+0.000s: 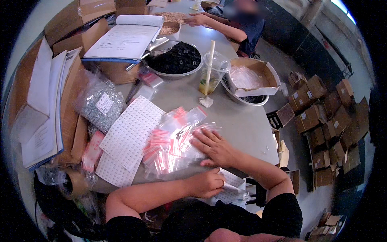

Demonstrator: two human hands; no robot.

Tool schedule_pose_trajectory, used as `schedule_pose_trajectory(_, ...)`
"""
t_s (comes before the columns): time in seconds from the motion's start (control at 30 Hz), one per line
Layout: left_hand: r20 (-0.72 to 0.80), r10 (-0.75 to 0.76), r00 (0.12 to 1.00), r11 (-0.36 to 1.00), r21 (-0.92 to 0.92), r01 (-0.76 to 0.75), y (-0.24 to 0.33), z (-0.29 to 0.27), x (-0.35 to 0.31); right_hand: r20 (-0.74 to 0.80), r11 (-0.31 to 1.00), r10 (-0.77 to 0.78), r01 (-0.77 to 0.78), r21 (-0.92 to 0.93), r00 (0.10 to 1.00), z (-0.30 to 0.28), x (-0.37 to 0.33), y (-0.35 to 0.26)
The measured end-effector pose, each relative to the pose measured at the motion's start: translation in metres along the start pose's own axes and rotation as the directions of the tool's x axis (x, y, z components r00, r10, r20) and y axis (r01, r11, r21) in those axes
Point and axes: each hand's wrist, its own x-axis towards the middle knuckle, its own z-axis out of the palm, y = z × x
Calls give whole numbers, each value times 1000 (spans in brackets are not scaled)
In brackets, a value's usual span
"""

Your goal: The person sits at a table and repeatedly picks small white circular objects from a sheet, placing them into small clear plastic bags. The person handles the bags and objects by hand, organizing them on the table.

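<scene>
A loose pile of clear zip bags with red stripes (171,141) lies on the table in front of me. My right hand (213,147) rests flat on the pile's right side, fingers stretched out. Closer to my body, my left hand (207,183) is closed, its fingers curled at the edge of a bent white label sheet (234,186). That sheet sticks out at the table's near edge, partly hidden by the hand. Two more white sheets of small printed labels (133,131) overlap to the left of the bags.
Left stand a bag of small metal parts (104,103), cardboard boxes and a clipboard (125,38). Farther back are a metal bowl of black pieces (175,60), a plastic cup with a straw (211,74) and an open box (252,76) on another bowl. Another person (242,30) works at the far end.
</scene>
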Motion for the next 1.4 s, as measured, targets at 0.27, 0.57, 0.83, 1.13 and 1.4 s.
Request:
schedule_pose_trajectory(0.27,-95,-158,983,987,6,159,-3,3,-2,-26,935,311,-301,188,950,-1,-63,10)
schedule_pose_trajectory(0.57,-217,-456,863,888,-48,457,4,-13,8,-147,511,529,-175,841,836,-29,-92,17)
schedule_pose_trajectory(0.83,-288,-617,733,787,-254,563,7,-9,5,-267,706,539,-254,661,799,-38,-113,-56)
schedule_pose_trajectory(1.13,-225,-528,819,848,-198,492,10,-20,5,-27,416,616,-295,860,787,-19,-124,-45)
schedule_pose_trajectory(1.4,-279,-659,698,751,-193,632,11,-13,6,-101,549,572,-288,785,814,-28,-126,-41)
